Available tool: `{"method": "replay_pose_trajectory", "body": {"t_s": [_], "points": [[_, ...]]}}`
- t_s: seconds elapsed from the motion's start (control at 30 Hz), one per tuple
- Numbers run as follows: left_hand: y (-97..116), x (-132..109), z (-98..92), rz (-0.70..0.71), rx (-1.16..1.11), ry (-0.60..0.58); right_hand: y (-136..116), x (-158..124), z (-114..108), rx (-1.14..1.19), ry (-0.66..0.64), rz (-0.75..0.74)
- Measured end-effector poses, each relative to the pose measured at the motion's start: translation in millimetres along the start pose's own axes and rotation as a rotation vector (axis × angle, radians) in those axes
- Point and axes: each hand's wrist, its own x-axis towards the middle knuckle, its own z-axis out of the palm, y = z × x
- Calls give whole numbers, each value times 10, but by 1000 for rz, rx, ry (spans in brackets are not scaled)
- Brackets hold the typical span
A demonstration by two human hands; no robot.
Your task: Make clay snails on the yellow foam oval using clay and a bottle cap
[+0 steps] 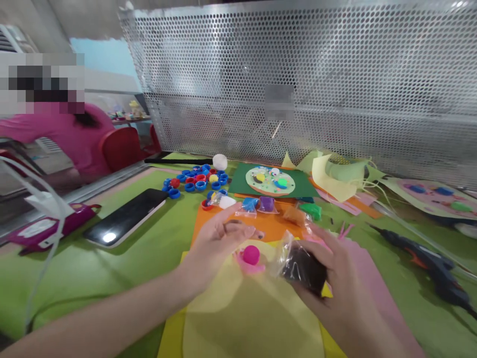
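My right hand (341, 278) grips a clear plastic bag with a dark, clay-like block (303, 268) inside. The crinkled end of the bag points left. My left hand (216, 233) hovers over the sheets with its fingers stretched out and holds nothing. Between the two hands, a bright pink ball (251, 255) rests on a flat pink piece (255, 269). Both lie on a rounded pale yellow sheet (253, 318), which has a darker yellow sheet (171, 328) under it. Behind my hands are small bags of blue clay (249, 204) and purple clay (266, 204).
Blue and red bottle caps (200, 185) cluster at the back left. A phone (126, 219) lies left and a glue gun (425, 263) right. A decorated disc (270, 181) sits on green card before the perforated metal panel (298, 64). A person in pink (74, 134) sits far left.
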Motion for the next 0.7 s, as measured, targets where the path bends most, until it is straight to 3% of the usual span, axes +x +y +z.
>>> {"method": "replay_pose_trajectory", "body": {"t_s": [0.13,0.33,0.5,0.7], "points": [[-7,-11,2,-10,-23,-20,-9,40,-19,59,0,67],[24,-4,2,-9,-15,-42,12,53,-31,-36,-7,-18],[24,1,-6,23,-52,-85,8,16,-10,72,-6,47],[-10,24,-19,12,-64,-77,4,29,2,44,14,23]]}}
